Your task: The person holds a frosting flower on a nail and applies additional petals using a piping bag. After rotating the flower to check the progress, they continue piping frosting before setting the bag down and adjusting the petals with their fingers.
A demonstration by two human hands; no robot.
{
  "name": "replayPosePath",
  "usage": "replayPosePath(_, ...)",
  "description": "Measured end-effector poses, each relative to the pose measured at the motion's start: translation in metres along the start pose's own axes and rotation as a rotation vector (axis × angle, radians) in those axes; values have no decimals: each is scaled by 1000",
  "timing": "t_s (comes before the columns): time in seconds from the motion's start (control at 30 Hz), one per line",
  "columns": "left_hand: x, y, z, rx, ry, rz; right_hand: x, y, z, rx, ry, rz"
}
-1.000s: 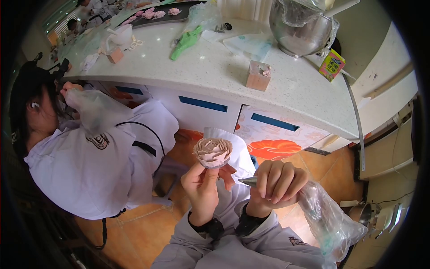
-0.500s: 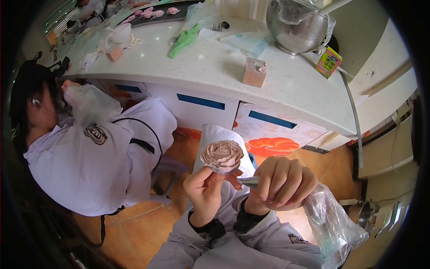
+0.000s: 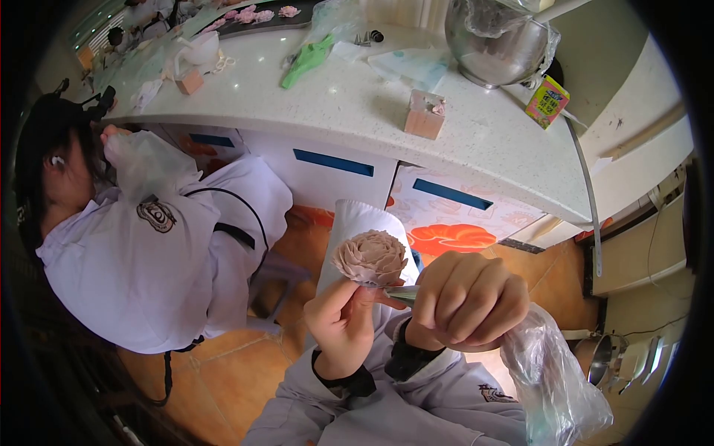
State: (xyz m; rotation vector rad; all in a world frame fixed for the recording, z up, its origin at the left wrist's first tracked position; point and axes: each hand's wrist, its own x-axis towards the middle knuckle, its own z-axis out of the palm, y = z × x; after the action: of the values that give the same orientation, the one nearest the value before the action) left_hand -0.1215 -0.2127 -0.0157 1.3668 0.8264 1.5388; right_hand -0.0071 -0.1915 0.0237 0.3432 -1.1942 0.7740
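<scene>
One flower [image 3: 370, 258] held in the left hand [image 3: 343, 327] is seemingly being piped with the bag [image 3: 554, 375] gripped in the right hand [image 3: 472, 297], steadiness being needed.

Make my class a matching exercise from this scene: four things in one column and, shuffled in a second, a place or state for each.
Things:
1. Flower
2. Piping bag
3. Wooden block
4. Metal bowl

Places or states:
A. On the counter, near its front edge
B. Plastic draped over its rim
C. Held up by the left hand
D. Clear, gripped in the right hand

Right pairs: 1-C, 2-D, 3-A, 4-B
</scene>
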Motion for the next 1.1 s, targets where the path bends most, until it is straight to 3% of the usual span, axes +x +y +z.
replayPosePath(0.2, -10, -8, -10, 211, 60, 40, 0, 2, 2, -4, 7, 22)
replayPosePath(0.4, -5, -9, -7, 228, 97, 170, 1, 4, -2, 36, -48, 21)
replayPosePath(0.7, -6, -10, -6, 181, 106, 175, 2, 4, -3, 47, -119, 14)
replayPosePath(1.1, -9, -13, -11, 343, 161, 243, 9, 3, -3, 69, -223, 54)
